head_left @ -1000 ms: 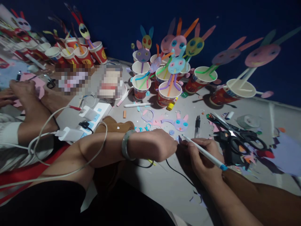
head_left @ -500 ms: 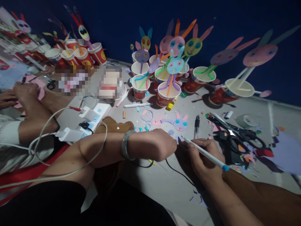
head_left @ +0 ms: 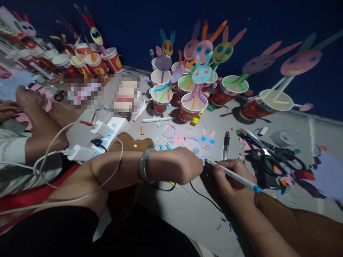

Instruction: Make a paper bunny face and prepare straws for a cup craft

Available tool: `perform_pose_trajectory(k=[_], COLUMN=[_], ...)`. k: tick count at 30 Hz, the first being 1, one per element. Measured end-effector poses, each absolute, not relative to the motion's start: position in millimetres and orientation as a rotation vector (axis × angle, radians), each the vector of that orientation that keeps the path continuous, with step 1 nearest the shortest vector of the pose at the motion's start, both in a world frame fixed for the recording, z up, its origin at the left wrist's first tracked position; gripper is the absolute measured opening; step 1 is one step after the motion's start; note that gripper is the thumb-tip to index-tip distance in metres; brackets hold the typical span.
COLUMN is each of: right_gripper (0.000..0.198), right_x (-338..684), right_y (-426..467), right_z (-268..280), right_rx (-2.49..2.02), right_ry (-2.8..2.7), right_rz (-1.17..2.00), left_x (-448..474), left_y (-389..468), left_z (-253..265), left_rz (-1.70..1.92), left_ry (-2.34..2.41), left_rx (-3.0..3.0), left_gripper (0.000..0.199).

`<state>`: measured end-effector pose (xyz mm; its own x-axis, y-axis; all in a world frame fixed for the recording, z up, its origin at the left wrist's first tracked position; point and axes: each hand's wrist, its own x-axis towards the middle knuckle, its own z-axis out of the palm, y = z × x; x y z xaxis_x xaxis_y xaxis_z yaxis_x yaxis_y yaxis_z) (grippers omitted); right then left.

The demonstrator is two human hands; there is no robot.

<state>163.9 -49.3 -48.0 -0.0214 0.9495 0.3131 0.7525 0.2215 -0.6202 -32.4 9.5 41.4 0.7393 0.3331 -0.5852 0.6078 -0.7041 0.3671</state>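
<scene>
My right hand (head_left: 235,178) grips a white felt-tip pen (head_left: 234,175) with a blue end, slanted so that its tip points left. That tip is at a small purple paper piece (head_left: 204,160) by the fingers of my left hand (head_left: 187,165). My left hand is closed and seems to pinch this piece; its fingertips are mostly hidden behind the hand. Just beyond lies a purple paper rabbit head (head_left: 207,141) with blue eyes and pink ears. A small blue-purple paper disc (head_left: 196,151) rests near it. A black-capped pen (head_left: 226,145) lies beyond my right hand.
Paper cups (head_left: 193,107) with paper rabbit figures stand along the back. Scissors (head_left: 270,162) lie among scraps at right, near a clear glass (head_left: 284,137). A power strip (head_left: 109,134) with cables is at left, beside another person's arm (head_left: 40,121).
The pen tip in my right hand has moved slightly down and left, onto the small purple paper piece. My left hand stays almost still. The whole view has shifted a little.
</scene>
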Motion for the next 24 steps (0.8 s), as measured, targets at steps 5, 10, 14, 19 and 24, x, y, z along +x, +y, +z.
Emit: perform_pose_trajectory(k=[5,10,14,19,24], right_gripper=[0.021,0.021,0.019,0.019,0.021], right_x=[163,164,164,165,165], right_y=[-49,-49,-49,-49,-50], right_z=[-48,-49,-50,-50,-51], right_rx=[-1.562,-1.560,-1.541,-1.549,-1.551], right_ry=[-1.848,-1.881,-1.925,-1.931,-1.899], right_rz=[0.330,0.293,0.264,0.284,0.278], left_x=[-31,-28,-27,-27,-28], left_y=[10,10,9,10,10], left_z=[45,50,50,53,53], left_rz=[-0.701,-0.771,-0.742,-0.791,-0.775], left_ry=[0.691,0.728,0.738,0.732,0.711], left_rx=[2.374,2.361,2.373,2.361,2.371], left_gripper=[0.036,0.033,0.031,0.032,0.035])
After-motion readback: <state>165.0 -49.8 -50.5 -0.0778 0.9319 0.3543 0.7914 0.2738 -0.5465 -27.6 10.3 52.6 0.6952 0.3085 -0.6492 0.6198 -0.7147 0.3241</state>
